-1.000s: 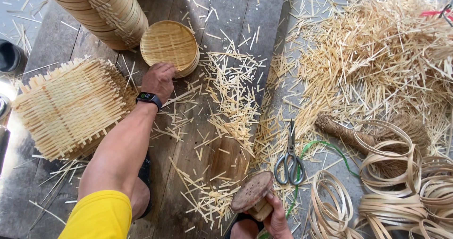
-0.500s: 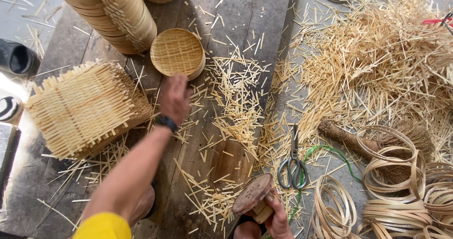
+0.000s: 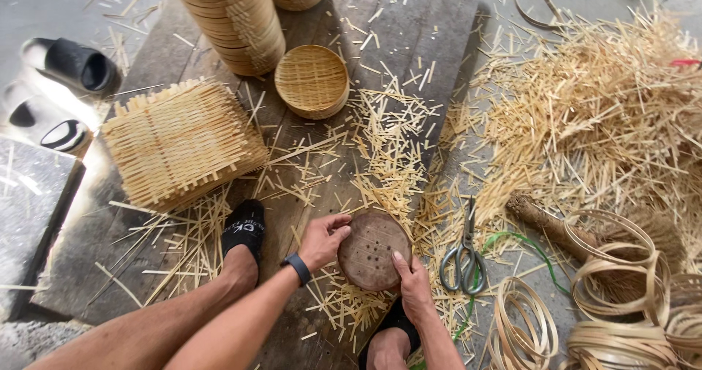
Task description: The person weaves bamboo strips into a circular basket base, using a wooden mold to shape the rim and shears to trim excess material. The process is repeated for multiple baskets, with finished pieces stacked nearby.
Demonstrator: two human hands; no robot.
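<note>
Fingers of the left hand (image 3: 324, 240) curled over the left rim of a round wooden block (image 3: 374, 250), thumb on top; the right hand (image 3: 413, 282) pinched its lower right edge, fingers closed on the wood. So both hands were clamped on the block, which sat low and centre on the plank floor (image 3: 409, 41), between the 2 black sandals (image 3: 244, 227) and amid bamboo offcuts (image 3: 387, 150).

By my judgement the step in hand was seating or turning the block into working position; the next move called for a steady grip while 1 hand let go to fetch material.

A second earlier the left hand had rested up by the small round woven tray (image 3: 312, 80) and only the right held the block, tilted. Scissors (image 3: 462, 251) lay just right of it, bamboo hoops (image 3: 610, 267) beyond, and a stack of square woven mats (image 3: 179, 142) to the left.
</note>
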